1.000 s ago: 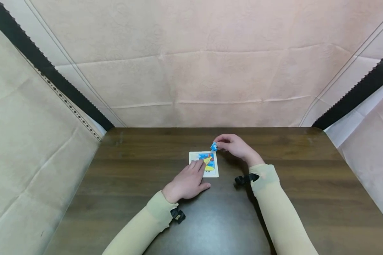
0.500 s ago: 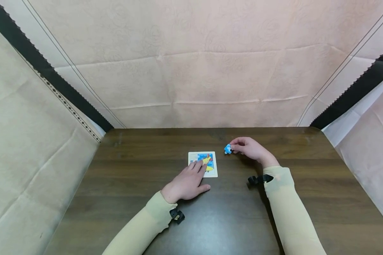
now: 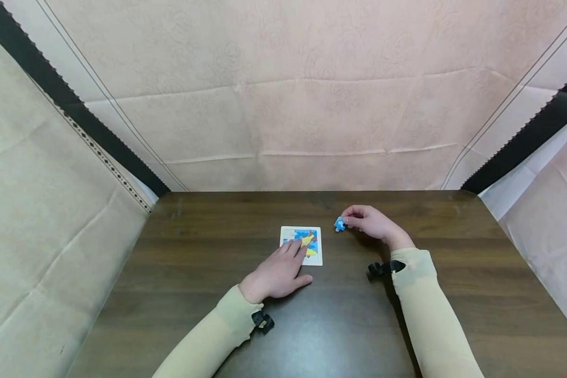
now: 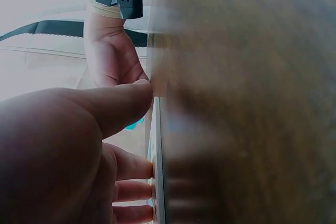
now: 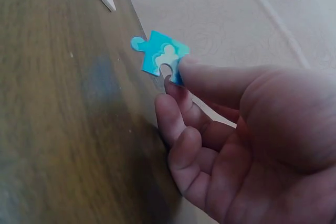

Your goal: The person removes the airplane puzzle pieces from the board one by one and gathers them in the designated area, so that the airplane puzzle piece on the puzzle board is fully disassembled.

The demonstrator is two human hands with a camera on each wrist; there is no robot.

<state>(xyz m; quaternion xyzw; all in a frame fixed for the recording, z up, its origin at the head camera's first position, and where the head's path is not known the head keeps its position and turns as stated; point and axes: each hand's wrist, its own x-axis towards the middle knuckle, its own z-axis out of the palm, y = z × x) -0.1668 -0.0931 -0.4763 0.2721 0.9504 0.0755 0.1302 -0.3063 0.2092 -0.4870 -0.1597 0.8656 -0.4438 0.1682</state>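
My right hand [image 3: 370, 223] pinches a blue jigsaw piece [image 5: 163, 56] between thumb and fingers, just above the table. A pale cloud shape shows on the piece, which has a round knob on one side and a notch on another. To its left lies a small white-framed puzzle board [image 3: 315, 260] with a blue, yellow and red picture. My left hand [image 3: 279, 268] rests its straight fingertips on the board's lower left part and hides some of the picture. The left thumb is spread out to the right, beside the board, over the table.
The dark wooden table [image 3: 208, 252] reaches back to a pale cloth wall [image 3: 321, 115]. More cloth [image 3: 52, 210] hangs along the left side. Each wrist wears a black camera band; the right one [image 3: 382, 268] stands just over the table.
My right hand has carried the blue jigsaw piece away from the board's upper right corner, to the right, and turned it slightly. The left hand stays on the puzzle board.
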